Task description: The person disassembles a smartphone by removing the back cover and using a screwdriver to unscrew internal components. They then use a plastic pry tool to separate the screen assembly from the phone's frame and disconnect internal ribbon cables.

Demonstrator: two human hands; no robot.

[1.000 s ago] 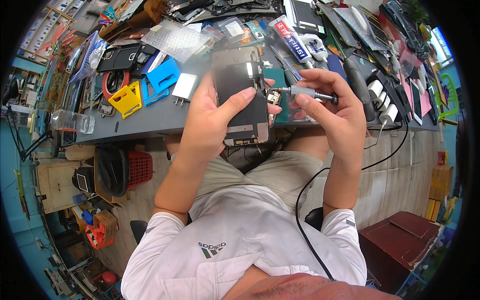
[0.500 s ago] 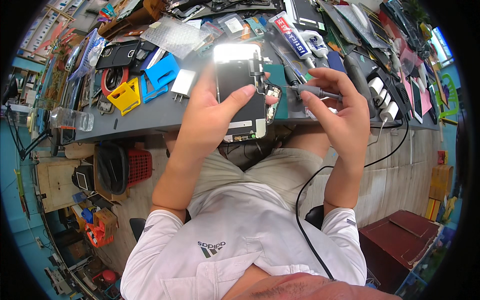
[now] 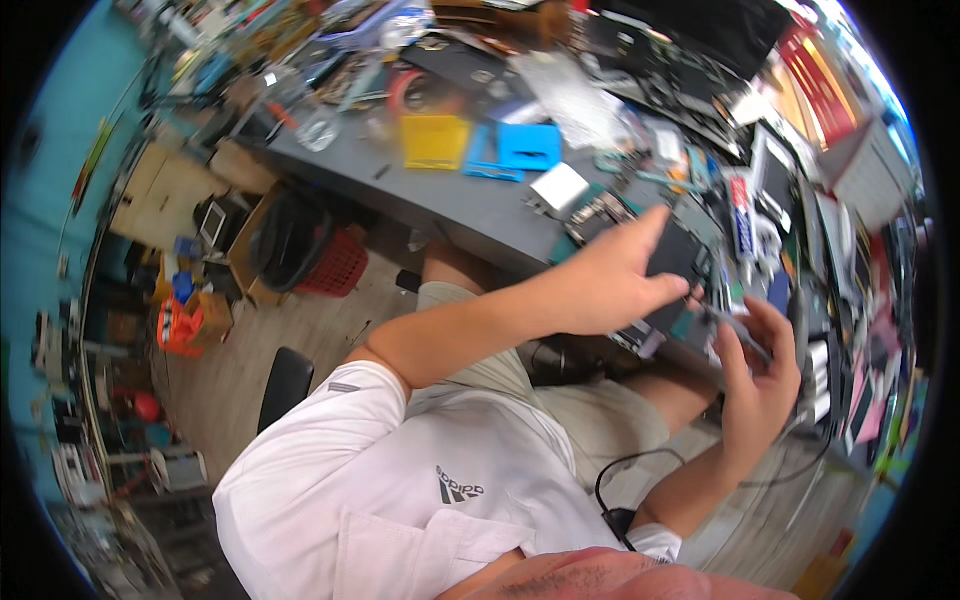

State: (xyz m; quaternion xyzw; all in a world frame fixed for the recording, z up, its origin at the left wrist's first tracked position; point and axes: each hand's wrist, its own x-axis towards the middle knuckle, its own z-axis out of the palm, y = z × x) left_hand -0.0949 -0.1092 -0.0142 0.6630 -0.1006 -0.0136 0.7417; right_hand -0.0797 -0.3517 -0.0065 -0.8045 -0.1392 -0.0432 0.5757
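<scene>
My left hand (image 3: 610, 295) holds a dark, flat phone assembly (image 3: 676, 250), its fingers over the face and round the edge; the hand hides part of it. A silver-and-black phone part with exposed components (image 3: 600, 212) shows beside it over a teal mat (image 3: 570, 240). My right hand (image 3: 762, 365), just right of the phone, has curled fingers round a grey screwdriver-like tool (image 3: 735, 325); its tip is too blurred to make out. A white charger (image 3: 558, 187) lies on the grey desk (image 3: 400, 190) above my left hand.
Yellow (image 3: 432, 142) and blue stands (image 3: 528, 147), bubble wrap (image 3: 575, 100), a white-red-blue tube (image 3: 742, 220) and many electronic parts crowd the desk. A power strip with white plugs (image 3: 817, 380) is at the right, trailing cables. A red basket bin (image 3: 337, 265) stands below the left edge.
The view has swung leftward and tilted, with some blur, so the desk now runs diagonally. Both hands appear further right, still holding phone and tool; my left forearm lies more sideways.
</scene>
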